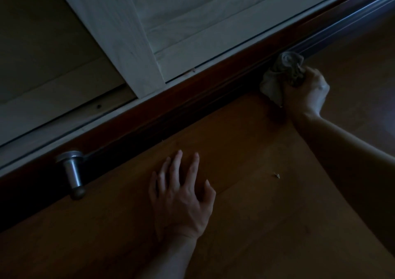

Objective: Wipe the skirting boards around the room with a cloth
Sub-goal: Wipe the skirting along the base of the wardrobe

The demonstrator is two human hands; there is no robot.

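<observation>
Right grip (305, 90): fingers are curling tight round a bunched cloth (284, 71) and clamping on it, at 2 o'clock in the view.
Cloth position: the wad is pressing against the dark skirting board (192, 101); a loose tail is hanging out of the fist toward 7 o'clock, near the floor (256, 214).
Cloth handling: it is looking soft, light and limp, and is probably prone to slipping inside the fist. Best taken at the gathered middle, so a padded face is meeting the moulding.
Skirting board: it is running from 8 o'clock to 1 o'clock. It is looking rigid and grooved, and the grooves are likely needing pressure through the fabric.
Left grip (183, 199): fingers are lying straight and apart, resting flat on the floor at 6 o'clock and holding nothing; it seems to be bracing the body.
Door stop (72, 171): a metal stop is sticking out from the skirting at 8 o'clock, well apart from the cloth.
White panelled door (149, 22): it is standing above the skirting at 12 o'clock.
Crumb (277, 175): a pale crumb is lying on the floor at 4 o'clock.
Count: one cloth, one skirting run, one door stop, one crumb and two hands are showing.
</observation>
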